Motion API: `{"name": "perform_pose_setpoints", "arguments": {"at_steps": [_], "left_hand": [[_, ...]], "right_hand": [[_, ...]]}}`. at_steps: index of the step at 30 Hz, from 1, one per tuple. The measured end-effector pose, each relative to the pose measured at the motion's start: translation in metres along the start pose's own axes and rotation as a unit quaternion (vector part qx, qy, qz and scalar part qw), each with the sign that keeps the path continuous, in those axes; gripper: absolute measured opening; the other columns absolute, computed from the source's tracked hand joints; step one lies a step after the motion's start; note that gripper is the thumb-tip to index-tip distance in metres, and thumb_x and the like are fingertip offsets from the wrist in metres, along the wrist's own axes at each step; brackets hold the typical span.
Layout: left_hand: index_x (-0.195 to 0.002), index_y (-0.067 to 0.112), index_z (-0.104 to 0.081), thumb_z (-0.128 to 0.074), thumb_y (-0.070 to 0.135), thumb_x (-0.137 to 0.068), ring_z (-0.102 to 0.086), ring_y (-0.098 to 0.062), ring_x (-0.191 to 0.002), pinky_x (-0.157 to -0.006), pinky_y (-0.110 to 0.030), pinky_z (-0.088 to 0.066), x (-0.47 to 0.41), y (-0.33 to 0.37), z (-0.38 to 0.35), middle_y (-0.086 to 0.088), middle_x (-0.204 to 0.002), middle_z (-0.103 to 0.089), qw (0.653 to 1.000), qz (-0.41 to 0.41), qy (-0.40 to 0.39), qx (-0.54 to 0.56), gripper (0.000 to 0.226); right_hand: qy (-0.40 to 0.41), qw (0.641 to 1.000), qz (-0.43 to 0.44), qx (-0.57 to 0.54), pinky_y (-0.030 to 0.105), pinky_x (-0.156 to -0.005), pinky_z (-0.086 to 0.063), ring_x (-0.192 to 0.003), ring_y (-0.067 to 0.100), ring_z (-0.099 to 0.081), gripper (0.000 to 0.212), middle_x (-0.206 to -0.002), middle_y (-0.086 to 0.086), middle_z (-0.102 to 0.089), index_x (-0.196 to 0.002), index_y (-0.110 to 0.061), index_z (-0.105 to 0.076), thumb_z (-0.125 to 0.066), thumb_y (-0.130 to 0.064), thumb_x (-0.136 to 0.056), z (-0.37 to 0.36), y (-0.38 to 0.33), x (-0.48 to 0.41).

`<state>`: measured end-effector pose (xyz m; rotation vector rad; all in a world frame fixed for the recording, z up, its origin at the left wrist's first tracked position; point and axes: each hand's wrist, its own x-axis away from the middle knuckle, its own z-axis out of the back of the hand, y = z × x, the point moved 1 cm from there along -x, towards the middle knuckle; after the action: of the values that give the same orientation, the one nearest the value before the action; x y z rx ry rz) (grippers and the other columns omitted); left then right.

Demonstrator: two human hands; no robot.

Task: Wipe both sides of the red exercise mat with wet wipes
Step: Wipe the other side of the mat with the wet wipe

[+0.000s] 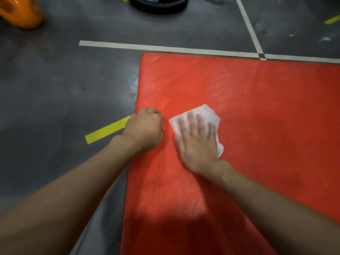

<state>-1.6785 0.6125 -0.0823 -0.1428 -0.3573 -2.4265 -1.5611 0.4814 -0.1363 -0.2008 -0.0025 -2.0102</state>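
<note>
R hand (196, 142) flat on wipe (208, 111) | L hand (145, 129) fisted (mat (257, 98) edge)

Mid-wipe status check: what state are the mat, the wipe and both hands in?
red mat: flat on the floor, one face up.
wet wipe: spread on the mat, pinned down.
right hand: fingers straight, pressing the wipe.
left hand: fingers curled, resting on the mat by its left edge.
</note>
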Motion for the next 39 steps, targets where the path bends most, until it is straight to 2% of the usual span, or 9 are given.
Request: {"name": "perform_pose_setpoints", "arguments": {"at_steps": [3,8,12,17,22,26,31,36,39], "left_hand": [[-0.113,0.013,-0.057,-0.044,0.017,-0.088,-0.050,-0.031,-0.108,-0.086,-0.047,-0.048,-0.004,0.001,0.004,-0.007,-0.114,-0.056,1.000,0.010,0.000,0.016,0.029],[-0.116,0.012,-0.056,-0.044,0.017,-0.087,-0.049,-0.032,-0.107,-0.085,-0.045,-0.048,-0.015,0.000,0.005,-0.008,-0.112,-0.053,1.000,0.010,-0.014,-0.005,0.032],[-0.116,0.017,-0.063,-0.045,0.024,-0.090,-0.046,-0.030,-0.113,-0.090,-0.044,-0.042,-0.026,0.001,0.007,-0.007,-0.119,-0.047,0.999,0.018,-0.035,-0.025,0.032],[-0.131,0.016,-0.053,-0.053,0.029,-0.088,-0.034,-0.028,-0.137,-0.109,-0.042,-0.036,-0.033,-0.007,0.005,-0.006,-0.151,-0.034,0.999,-0.004,-0.050,-0.003,0.045],[-0.124,0.022,-0.045,-0.065,0.058,-0.077,-0.044,-0.027,-0.114,-0.095,-0.042,-0.044,-0.038,-0.011,0.010,-0.001,-0.123,-0.047,0.998,-0.017,-0.042,-0.044,0.062],[-0.136,0.023,-0.041,-0.069,0.069,-0.069,-0.041,-0.026,-0.116,-0.095,-0.042,-0.042,-0.049,-0.015,0.014,0.001,-0.125,-0.045,0.997,-0.012,-0.060,-0.043,0.086],[-0.132,0.027,-0.052,-0.071,0.065,-0.072,-0.038,-0.026,-0.121,-0.099,-0.043,-0.036,-0.064,-0.013,0.017,-0.002,-0.126,-0.041,0.998,0.016,-0.059,-0.029,0.074],[-0.136,0.026,-0.048,-0.077,0.062,-0.066,-0.031,-0.025,-0.138,-0.112,-0.042,-0.033,-0.068,-0.018,0.015,-0.005,-0.147,-0.033,0.998,0.021,-0.059,0.013,0.084],[-0.131,0.026,-0.047,-0.077,0.066,-0.063,-0.041,-0.029,-0.127,-0.102,-0.042,-0.041,-0.072,-0.016,0.020,-0.005,-0.137,-0.043,0.997,0.020,-0.065,-0.026,0.085]], "right_hand": [[-0.024,0.989,0.141,0.024,0.053,-0.121,-0.004,-0.153,0.022,-0.008,0.060,-0.166,0.000,-0.013,-0.156,-0.035,-0.018,-0.008,-0.051,-0.099,0.007,0.021,-0.001],[0.008,0.999,-0.052,-0.004,0.053,-0.119,0.005,-0.153,0.022,0.004,0.060,-0.167,0.001,-0.001,-0.158,-0.029,-0.009,-0.011,-0.049,-0.101,0.010,0.023,-0.030],[-0.013,0.990,0.139,0.020,0.051,-0.120,-0.001,-0.153,0.021,-0.008,0.061,-0.165,-0.001,-0.014,-0.157,-0.034,-0.018,-0.006,-0.051,-0.099,0.010,0.016,-0.018],[0.006,0.997,-0.073,-0.026,0.053,-0.119,0.006,-0.153,0.019,0.005,0.059,-0.167,-0.004,0.001,-0.158,-0.029,-0.007,-0.010,-0.048,-0.102,0.014,0.031,-0.063],[0.010,0.992,0.122,0.016,0.049,-0.119,-0.004,-0.152,0.019,-0.010,0.066,-0.165,-0.002,-0.017,-0.157,-0.029,-0.019,-0.001,-0.050,-0.098,0.013,0.029,-0.056],[0.008,0.997,-0.074,-0.014,0.052,-0.120,0.004,-0.153,0.019,0.004,0.061,-0.167,-0.003,0.001,-0.158,-0.028,-0.007,-0.007,-0.049,-0.101,0.020,0.050,-0.094],[0.001,0.991,0.131,0.011,0.049,-0.119,0.002,-0.153,0.019,-0.003,0.067,-0.166,-0.004,-0.008,-0.157,-0.036,-0.011,0.004,-0.054,-0.094,0.014,0.037,-0.088],[0.014,0.998,-0.053,-0.019,0.051,-0.119,0.007,-0.153,0.019,0.006,0.061,-0.166,-0.005,0.002,-0.158,-0.029,-0.005,-0.006,-0.050,-0.101,0.020,0.050,-0.126],[0.030,0.994,0.101,0.008,0.050,-0.118,0.004,-0.153,0.020,-0.002,0.068,-0.166,-0.003,-0.008,-0.158,-0.028,-0.014,-0.001,-0.054,-0.097,0.011,0.027,-0.107]]}}
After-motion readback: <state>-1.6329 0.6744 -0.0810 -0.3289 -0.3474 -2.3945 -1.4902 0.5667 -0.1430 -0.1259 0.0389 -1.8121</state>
